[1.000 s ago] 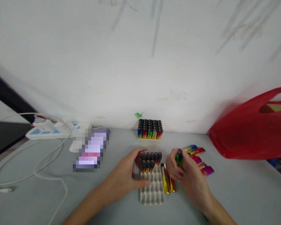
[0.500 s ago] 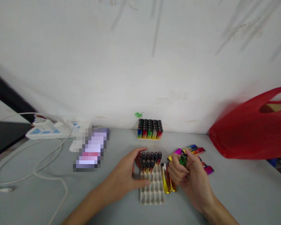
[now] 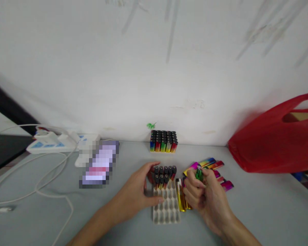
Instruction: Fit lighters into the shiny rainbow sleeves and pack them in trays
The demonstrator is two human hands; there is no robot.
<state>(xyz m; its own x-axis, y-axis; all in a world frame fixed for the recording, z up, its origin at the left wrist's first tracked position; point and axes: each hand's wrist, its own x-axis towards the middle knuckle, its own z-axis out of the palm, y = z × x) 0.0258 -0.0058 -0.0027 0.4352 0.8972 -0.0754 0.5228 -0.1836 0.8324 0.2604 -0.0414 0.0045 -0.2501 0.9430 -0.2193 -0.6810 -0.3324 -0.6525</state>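
A pale moulded tray [image 3: 166, 217] with rows of small pockets lies in front of me. Its far end holds several upright lighters [image 3: 166, 171] with black tops; the nearer pockets are bare. My left hand [image 3: 136, 193] spreads around the tray's left side, thumb stretched over the pockets, index finger reaching behind the lighters. To the right of the tray, my right hand [image 3: 206, 198] is closed around a green lighter [image 3: 199, 174], its upper end showing between thumb and curled fingers. Shiny multicoloured lighters [image 3: 181, 196] lie beside the tray, partly hidden by this hand.
A block of upright lighters [image 3: 163, 141] stands against the wall. More shiny coloured pieces [image 3: 227, 185] lie beyond my right hand. At left are a blurred phone [image 3: 100, 164], a power strip [image 3: 51, 145] and a looping white cable [image 3: 66, 195]; a red bag [image 3: 272, 143] stands at right.
My right thumb has shifted slightly on the green lighter, and more of its metal end shows. The left hand keeps its place on the tray. The whole view has moved a little.
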